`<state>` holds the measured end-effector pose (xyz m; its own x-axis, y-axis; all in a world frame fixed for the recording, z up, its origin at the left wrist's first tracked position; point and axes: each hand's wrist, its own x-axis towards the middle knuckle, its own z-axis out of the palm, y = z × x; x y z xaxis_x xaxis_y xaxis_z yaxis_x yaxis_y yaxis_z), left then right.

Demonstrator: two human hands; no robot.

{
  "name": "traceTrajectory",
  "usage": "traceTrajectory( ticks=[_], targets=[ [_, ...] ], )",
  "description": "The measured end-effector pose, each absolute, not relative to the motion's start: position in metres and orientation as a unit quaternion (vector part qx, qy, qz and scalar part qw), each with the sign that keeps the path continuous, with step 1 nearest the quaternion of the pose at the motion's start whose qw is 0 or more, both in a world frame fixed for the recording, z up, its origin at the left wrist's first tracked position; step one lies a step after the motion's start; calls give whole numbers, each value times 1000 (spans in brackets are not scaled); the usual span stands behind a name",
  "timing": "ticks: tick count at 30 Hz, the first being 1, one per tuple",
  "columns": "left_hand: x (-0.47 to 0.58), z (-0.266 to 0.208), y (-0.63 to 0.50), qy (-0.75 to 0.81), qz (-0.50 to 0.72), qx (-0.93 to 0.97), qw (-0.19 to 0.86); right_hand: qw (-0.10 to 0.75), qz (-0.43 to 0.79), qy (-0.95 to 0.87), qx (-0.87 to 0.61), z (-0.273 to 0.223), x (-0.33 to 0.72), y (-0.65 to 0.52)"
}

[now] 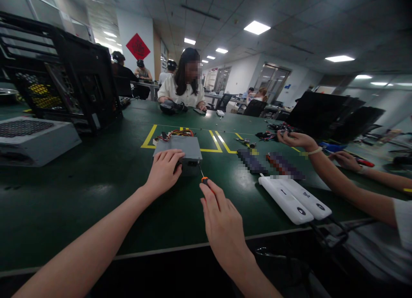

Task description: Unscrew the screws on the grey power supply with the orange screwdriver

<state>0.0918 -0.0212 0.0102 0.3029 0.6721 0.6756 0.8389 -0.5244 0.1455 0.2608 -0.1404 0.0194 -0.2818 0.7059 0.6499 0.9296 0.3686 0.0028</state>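
In the head view a grey computer power supply [188, 147] lies on the green table, with a bundle of coloured cables [183, 133] behind it. My left hand [165, 169] rests over its top and near left side, the fingers curved round the edge. A screwdriver [204, 179] with an orange and black handle is pinched in my right hand [222, 216]. Its thin shaft slants up to the right corner of the power supply's near face; whether the tip sits in a screw is too small to tell. My palm hides most of the handle.
An open black computer case [93, 87] and another grey power supply [48, 139] stand at left. Two white devices [286, 199] and two phone-like things [252, 162] lie right. A co-worker's hands [298, 141] reach in there. Another person [183, 81] sits across the table [135, 220].
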Motion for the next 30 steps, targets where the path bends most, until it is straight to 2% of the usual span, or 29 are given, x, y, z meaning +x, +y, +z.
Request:
traceTrajectory(
  ticks=[4, 10, 16, 22, 30],
  targets=[
    [91, 10, -21, -472, -352, -799, 119, 319, -178, -722, -588, 23, 265, -137],
    [93, 11, -22, -477, -348, -799, 115, 307, -141, -796, -502, 19, 260, -143],
    [92, 13, -23, -486, -342, -796, 115, 400, -140, -731, -534, 19, 264, -133],
    [94, 20, -30, -505, -320, -794, 109, 409, -59, -759, -503, 18, 264, -138],
    [88, 20, -32, -524, -321, -780, 115, 457, -39, -751, -476, 7, 261, -140]
  ],
)
